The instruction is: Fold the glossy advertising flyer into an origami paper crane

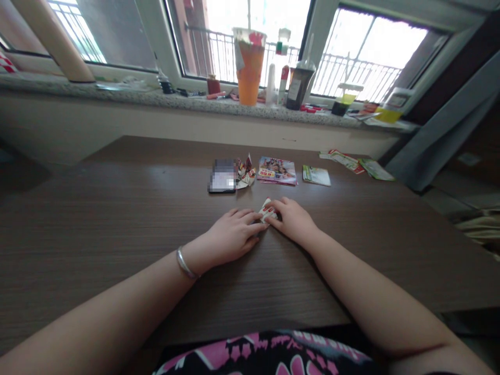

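A small folded piece of printed paper [267, 212], whitish with red marks, lies on the brown table in front of me. My left hand [234, 233], with a silver bangle at the wrist, has its thumb and index fingertips at the paper's left edge, pinching it. From the other side, my right hand [294, 219] grips the same paper between thumb and curved fingers. Parts of the paper are hidden under the fingertips. Just beyond the hands stands a folded paper figure [246, 174] with pointed tips, beside a phone [223, 177] whose screen is blurred out.
Printed leaflets [277, 171] lie past my hands, with a smaller green-and-white stack [316, 175] to their right. More paper strips [344, 160] rest at the table's far right. An orange drink cup [250, 67], bottles and small items line the stone windowsill [195, 103].
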Available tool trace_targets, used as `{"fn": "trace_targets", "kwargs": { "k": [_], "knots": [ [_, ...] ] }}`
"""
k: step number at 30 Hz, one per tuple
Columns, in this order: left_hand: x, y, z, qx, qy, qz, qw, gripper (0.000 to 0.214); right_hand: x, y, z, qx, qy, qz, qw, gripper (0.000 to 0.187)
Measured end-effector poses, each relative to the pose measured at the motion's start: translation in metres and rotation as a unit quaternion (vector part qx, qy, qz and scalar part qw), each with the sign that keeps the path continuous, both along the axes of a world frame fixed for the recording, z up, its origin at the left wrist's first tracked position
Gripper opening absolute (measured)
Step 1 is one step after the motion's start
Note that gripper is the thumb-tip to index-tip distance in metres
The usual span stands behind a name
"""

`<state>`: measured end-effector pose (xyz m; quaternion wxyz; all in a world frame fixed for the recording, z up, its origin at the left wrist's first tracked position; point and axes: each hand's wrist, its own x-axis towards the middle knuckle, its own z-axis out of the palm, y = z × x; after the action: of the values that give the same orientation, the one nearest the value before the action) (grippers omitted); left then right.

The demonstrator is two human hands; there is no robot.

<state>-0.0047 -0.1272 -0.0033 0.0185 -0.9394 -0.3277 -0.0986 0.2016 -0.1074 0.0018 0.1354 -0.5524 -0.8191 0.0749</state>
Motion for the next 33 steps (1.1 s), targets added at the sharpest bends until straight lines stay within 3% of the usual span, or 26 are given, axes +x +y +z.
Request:
{"fn": "trace_targets", "kwargs": {
  "k": [13, 22, 33],
  "knots": [
    [-0.001, 0.000, -0.003, -0.021, -0.011, -0.006, 1.000, 0.038, -0.002, 0.011, -0.012, 0.021, 0.009, -0.061, 0.998, 0.046],
    [-0.003, 0.003, -0.008, -0.047, -0.012, -0.009, 0.999, 0.039, -0.003, 0.035, -0.031, 0.027, 0.035, -0.109, 0.993, 0.039],
    [-0.001, 0.001, -0.008, -0.050, 0.002, 0.008, 0.999, 0.037, -0.004, 0.056, -0.035, 0.044, 0.038, -0.145, 0.988, 0.024]
  ]
}}
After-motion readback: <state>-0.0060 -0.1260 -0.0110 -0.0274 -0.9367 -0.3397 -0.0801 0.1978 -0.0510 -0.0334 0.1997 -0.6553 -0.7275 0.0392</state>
